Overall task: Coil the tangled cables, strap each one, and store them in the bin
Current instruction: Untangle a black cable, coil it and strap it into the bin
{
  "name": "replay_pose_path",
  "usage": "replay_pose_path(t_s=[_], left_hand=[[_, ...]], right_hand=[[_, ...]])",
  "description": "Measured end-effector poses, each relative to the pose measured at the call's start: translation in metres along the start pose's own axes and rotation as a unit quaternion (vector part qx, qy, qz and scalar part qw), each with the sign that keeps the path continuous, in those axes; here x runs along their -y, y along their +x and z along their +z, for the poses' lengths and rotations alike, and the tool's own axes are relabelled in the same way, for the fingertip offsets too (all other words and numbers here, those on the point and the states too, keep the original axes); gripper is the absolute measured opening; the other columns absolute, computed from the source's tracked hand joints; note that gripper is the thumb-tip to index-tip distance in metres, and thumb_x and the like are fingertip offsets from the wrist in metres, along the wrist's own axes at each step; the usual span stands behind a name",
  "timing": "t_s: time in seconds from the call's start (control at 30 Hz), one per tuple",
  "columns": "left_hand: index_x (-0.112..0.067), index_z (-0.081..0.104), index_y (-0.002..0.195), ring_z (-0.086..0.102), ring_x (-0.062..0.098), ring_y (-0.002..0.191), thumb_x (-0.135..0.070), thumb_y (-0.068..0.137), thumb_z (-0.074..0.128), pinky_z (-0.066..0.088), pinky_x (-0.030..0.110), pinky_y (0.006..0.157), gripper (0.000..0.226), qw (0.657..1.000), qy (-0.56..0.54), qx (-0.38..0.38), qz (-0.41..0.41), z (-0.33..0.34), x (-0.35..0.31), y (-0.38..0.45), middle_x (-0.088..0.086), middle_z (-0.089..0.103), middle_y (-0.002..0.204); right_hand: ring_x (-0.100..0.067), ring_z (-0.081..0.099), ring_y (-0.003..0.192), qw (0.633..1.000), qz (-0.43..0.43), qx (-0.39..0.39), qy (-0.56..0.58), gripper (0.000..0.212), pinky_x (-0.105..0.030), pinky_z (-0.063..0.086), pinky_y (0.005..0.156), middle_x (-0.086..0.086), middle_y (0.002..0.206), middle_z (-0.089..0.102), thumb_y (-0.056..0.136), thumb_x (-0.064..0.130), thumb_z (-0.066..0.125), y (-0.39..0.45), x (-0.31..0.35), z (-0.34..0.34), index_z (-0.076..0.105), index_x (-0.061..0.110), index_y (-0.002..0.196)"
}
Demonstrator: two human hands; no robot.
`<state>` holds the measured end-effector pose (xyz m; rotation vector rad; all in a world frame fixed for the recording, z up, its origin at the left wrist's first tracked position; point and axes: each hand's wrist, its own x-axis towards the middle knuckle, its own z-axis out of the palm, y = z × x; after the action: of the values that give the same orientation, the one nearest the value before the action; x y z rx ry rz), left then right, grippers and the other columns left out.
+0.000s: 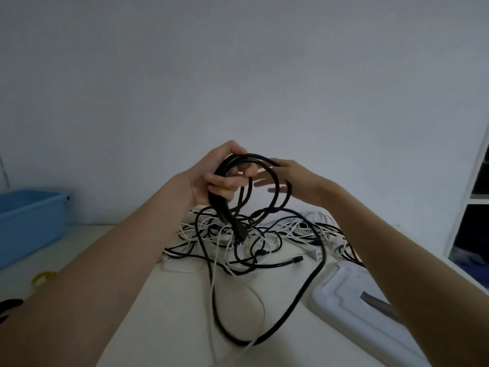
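The table [164, 327] is a pale surface set against a plain light wall [238, 62]; the blue bin [29, 223] stands at its far left, well apart from my hands, and a white shelf unit [473, 197] rises at the right edge. A white moulded base [352, 295] with a grey stem lies at my right forearm. The tangled pile [259, 234] of black and white cables sits mid-table, directly below my hands. My left hand [214, 178] has its fingers curled round the black coil [248, 184], holding several loops together above the pile; my right hand [288, 178] is flat-fingered against the coil's far side, steadying it without clasping. The loose tail [264, 308] of this cable runs down in a wide bend across the table and passes through the pile — likely fault: drawing in the next loop drags white strands up with it, or tightens a knot. A slack left grip would let the loops spring apart. A small yellow item [43, 278] lies near the left forearm — possibly a strap, though I cannot tell.
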<state>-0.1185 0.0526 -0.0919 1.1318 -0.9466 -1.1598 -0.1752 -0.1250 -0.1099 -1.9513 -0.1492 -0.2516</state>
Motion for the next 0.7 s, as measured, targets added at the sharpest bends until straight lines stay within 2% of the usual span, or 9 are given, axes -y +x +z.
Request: replay_pose_path(t_s=[0.13, 0.23, 0.3, 0.37, 0.4, 0.47, 0.53, 0.63, 0.7], left_hand=[[-0.008, 0.065, 0.063, 0.008, 0.009, 0.021, -0.036, 0.085, 0.032, 0.021, 0.009, 0.021, 0.048, 1.0, 0.022, -0.016, -0.011, -0.004, 0.0, -0.002, -0.011, 0.035, 0.026], [-0.008, 0.07, 0.07, 0.015, 0.005, 0.017, -0.044, 0.082, 0.052, 0.023, 0.008, 0.023, 0.042, 0.999, 0.035, -0.002, -0.021, -0.006, 0.002, -0.003, -0.011, 0.037, 0.026], [-0.007, 0.071, 0.073, 0.026, 0.0, 0.016, -0.049, 0.07, 0.07, 0.026, 0.007, 0.024, 0.042, 0.997, 0.067, 0.003, -0.036, -0.005, 0.004, -0.004, -0.01, 0.04, 0.027], [-0.008, 0.071, 0.072, 0.032, 0.0, 0.017, -0.049, 0.069, 0.07, 0.026, 0.008, 0.024, 0.041, 0.996, 0.084, 0.007, -0.035, 0.001, 0.006, -0.004, -0.008, 0.048, 0.031], [-0.008, 0.071, 0.069, 0.033, 0.0, 0.018, -0.047, 0.07, 0.066, 0.025, 0.008, 0.024, 0.039, 0.996, 0.083, -0.01, -0.027, 0.004, 0.006, -0.005, -0.007, 0.051, 0.034], [-0.011, 0.065, 0.063, 0.032, 0.001, 0.022, -0.042, 0.07, 0.06, 0.027, 0.009, 0.028, 0.033, 0.991, 0.077, -0.106, 0.019, 0.005, 0.006, -0.003, -0.006, 0.05, 0.038], [-0.014, 0.054, 0.067, 0.031, 0.002, 0.029, -0.027, 0.083, 0.058, 0.032, 0.011, 0.036, 0.021, 0.973, 0.093, -0.198, 0.077, 0.001, 0.006, 0.0, -0.008, 0.042, 0.041], [-0.014, 0.05, 0.07, 0.04, 0.003, 0.038, -0.006, 0.091, 0.053, 0.043, 0.015, 0.048, 0.022, 0.937, 0.127, -0.296, 0.139, -0.004, 0.013, 0.011, -0.006, 0.046, 0.045], [-0.009, 0.053, 0.074, 0.055, 0.009, 0.052, -0.001, 0.089, 0.053, 0.051, 0.02, 0.062, 0.017, 0.92, 0.07, -0.345, 0.173, -0.005, 0.023, 0.02, 0.0, 0.058, 0.055]], right_hand=[[-0.011, 0.051, 0.122, 0.991, -0.014, 0.116, 0.065, 0.045, -0.033, 0.041, 0.098, 0.008, 0.124, 0.059, 0.089, 0.033, 0.046, -0.004, 0.004, -0.01, 0.047, 0.022, 0.132], [-0.008, 0.047, 0.124, 0.984, -0.059, 0.105, -0.133, 0.06, -0.033, 0.036, 0.107, 0.009, 0.13, 0.053, 0.082, 0.03, 0.067, -0.001, 0.01, -0.002, 0.042, 0.024, 0.136], [-0.004, 0.053, 0.111, 0.966, -0.11, 0.105, -0.211, 0.048, -0.017, 0.04, 0.098, 0.009, 0.115, 0.06, 0.079, 0.017, 0.07, 0.001, 0.017, 0.008, 0.052, 0.021, 0.124], [-0.003, 0.057, 0.083, 0.957, -0.129, 0.079, -0.249, 0.022, -0.004, 0.042, 0.074, 0.009, 0.087, 0.062, 0.085, 0.004, 0.062, 0.001, 0.025, 0.017, 0.06, 0.018, 0.102], [-0.007, 0.055, 0.074, 0.96, -0.13, 0.042, -0.243, 0.014, -0.004, 0.042, 0.065, 0.005, 0.077, 0.06, 0.087, 0.002, 0.059, 0.002, 0.027, 0.018, 0.063, 0.012, 0.095], [-0.013, 0.053, 0.064, 0.983, -0.105, -0.037, -0.148, 0.006, -0.013, 0.048, 0.06, -0.003, 0.069, 0.055, 0.086, 0.003, 0.059, 0.004, 0.024, 0.017, 0.064, 0.001, 0.089], [-0.014, 0.047, 0.051, 0.992, -0.06, -0.111, -0.021, 0.01, -0.021, 0.05, 0.05, -0.003, 0.06, 0.048, 0.084, 0.005, 0.065, 0.007, 0.017, 0.013, 0.058, 0.005, 0.077], [-0.009, 0.033, 0.037, 0.973, -0.015, -0.187, 0.137, 0.028, -0.02, 0.035, 0.039, 0.0, 0.05, 0.038, 0.08, -0.001, 0.068, 0.01, 0.011, 0.007, 0.047, 0.01, 0.065], [-0.008, 0.026, 0.033, 0.939, 0.013, -0.218, 0.266, 0.037, -0.019, 0.028, 0.035, 0.003, 0.042, 0.032, 0.08, -0.008, 0.063, 0.012, 0.01, 0.005, 0.039, 0.012, 0.061]])
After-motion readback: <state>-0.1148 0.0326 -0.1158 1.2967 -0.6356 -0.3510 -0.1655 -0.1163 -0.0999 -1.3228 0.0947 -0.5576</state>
